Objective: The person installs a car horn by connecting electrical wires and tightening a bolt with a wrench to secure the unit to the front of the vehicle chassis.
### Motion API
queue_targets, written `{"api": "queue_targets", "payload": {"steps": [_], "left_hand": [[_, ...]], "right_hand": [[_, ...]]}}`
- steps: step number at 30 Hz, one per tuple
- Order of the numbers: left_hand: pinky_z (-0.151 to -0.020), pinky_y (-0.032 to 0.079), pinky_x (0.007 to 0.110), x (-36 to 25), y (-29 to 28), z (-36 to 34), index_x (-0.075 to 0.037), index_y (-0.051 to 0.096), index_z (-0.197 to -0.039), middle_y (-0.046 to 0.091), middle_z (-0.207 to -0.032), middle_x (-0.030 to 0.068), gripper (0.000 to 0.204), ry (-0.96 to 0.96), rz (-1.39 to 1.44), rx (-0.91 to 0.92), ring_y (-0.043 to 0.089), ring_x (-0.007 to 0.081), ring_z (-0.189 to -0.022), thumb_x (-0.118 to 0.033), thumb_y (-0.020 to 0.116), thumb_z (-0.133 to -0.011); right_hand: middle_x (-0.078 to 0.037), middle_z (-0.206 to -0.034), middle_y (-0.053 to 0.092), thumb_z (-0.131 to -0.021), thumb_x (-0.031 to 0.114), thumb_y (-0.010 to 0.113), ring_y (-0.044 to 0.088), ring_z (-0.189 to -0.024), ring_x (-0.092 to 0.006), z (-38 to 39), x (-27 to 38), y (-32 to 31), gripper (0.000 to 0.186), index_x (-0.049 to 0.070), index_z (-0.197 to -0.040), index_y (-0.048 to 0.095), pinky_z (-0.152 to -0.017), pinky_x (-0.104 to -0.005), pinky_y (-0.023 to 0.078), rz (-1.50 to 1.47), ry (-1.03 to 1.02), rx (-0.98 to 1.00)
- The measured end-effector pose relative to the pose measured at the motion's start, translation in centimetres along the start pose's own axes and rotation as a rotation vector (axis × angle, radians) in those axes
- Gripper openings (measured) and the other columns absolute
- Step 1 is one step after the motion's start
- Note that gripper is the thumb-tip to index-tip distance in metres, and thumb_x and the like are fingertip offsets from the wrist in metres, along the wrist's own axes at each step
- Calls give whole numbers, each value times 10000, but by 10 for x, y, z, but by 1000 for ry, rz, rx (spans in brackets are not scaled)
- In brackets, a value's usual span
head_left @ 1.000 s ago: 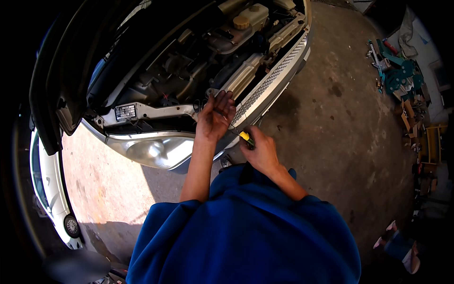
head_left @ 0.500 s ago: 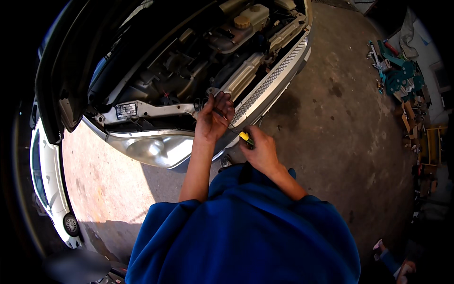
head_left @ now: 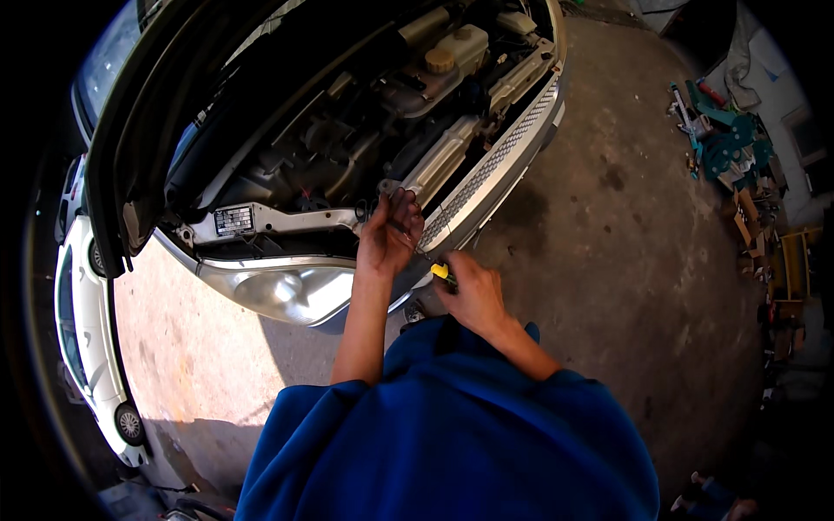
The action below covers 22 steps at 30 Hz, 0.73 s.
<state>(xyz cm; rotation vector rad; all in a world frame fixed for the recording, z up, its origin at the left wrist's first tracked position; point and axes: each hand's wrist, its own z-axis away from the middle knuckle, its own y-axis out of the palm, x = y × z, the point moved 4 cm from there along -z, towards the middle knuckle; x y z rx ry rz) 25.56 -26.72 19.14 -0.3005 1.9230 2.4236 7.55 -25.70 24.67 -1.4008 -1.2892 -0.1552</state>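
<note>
My right hand (head_left: 473, 297) is closed around the yellow-and-dark handle of a screwdriver (head_left: 441, 272). Its thin shaft points up and left toward my other hand. My left hand (head_left: 388, 236) is held palm up beside the car's front corner, its fingers loosely curled and apart. Whether some small part lies in that palm, I cannot make out. Just beyond the left fingers is the metal front crossbar (head_left: 300, 219) of the open engine bay. The headlight (head_left: 291, 291) sits to the left of my left forearm, and the mesh grille (head_left: 491, 165) runs away to the right.
The raised bonnet (head_left: 130, 148) stands at the left. Inside the engine bay is a reservoir with a yellowish cap (head_left: 440, 60). A white car (head_left: 91, 321) is parked far left. Tools and teal cases (head_left: 738, 143) lie along the right wall, near cardboard boxes (head_left: 747, 217).
The whole view has shifted slightly, so the car and both hands sit lower in the picture. My right hand has moved a little left and nearer with the screwdriver. Both hands keep their poses.
</note>
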Motion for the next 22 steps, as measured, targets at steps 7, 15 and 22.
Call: {"api": "queue_targets", "payload": {"steps": [7,15,22], "left_hand": [[-790,524,327,1,4,1,-27,608,-1149,677,-1069,104,283,-26,4,29,631,227,-943,-255,546,-993],[-790,515,315,9,8,0,-28,614,-1132,675,-1062,105,287,-21,-117,65,628,219,-940,-268,565,-981],[-854,531,374,22,1,-5,-99,625,-1163,678,-1122,136,319,-90,-287,91,642,297,-1034,-343,583,-963]], "right_hand": [[-177,-896,674,-763,107,718,677,-789,-360,-4,-1,-1,274,34,-1003,606,-684,-419,547,-43,86,28],[-197,-902,674,-760,140,719,661,-791,-397,-6,-7,3,320,23,-1031,595,-686,-460,536,-95,112,10],[-214,-931,677,-771,150,718,670,-837,-394,-16,-17,-4,314,43,-1045,610,-732,-447,545,-207,190,-53]]}}
